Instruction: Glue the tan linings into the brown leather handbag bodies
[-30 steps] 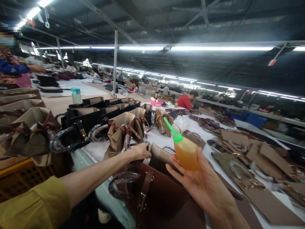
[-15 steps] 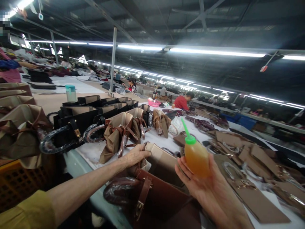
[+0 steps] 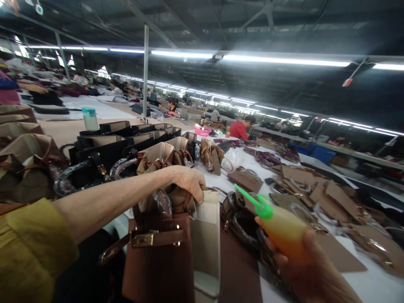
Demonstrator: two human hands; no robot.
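Left hand (image 3: 189, 182) pinches the brown bag's (image 3: 158, 265) top edge, right hand (image 3: 307, 269) is wrapped round the squeeze bottle (image 3: 285, 233). Bag's just swung round below the left hand and the bottle's tipped over, so I'd say the beige inside (image 3: 205, 235) is easier to reach now.

White-topped work table (image 3: 375, 284) (clock read about mid-view), tan stretch (image 3: 59, 125) toward 10 o'clock; black bags (image 3: 97, 145) stood in rows at 9 to 10, a teal-lidded jar (image 3: 90, 120) just behind them, olive-brown bags (image 3: 158, 152) nearer in at 9. A pink basket (image 3: 202, 131) sat at 12, maroon pieces (image 3: 268, 157) lay loose at 3, taupe panels (image 3: 333, 198) with handles overlapped between 3 and 4, and a small brown bag (image 3: 244, 181) lay at 4. Dark, plastic-wrapped handles (image 3: 244, 225) lay heaped at 5; could not tell whether the reddish-brown bag (image 3: 158, 265) at 7 rested on the tabletop.
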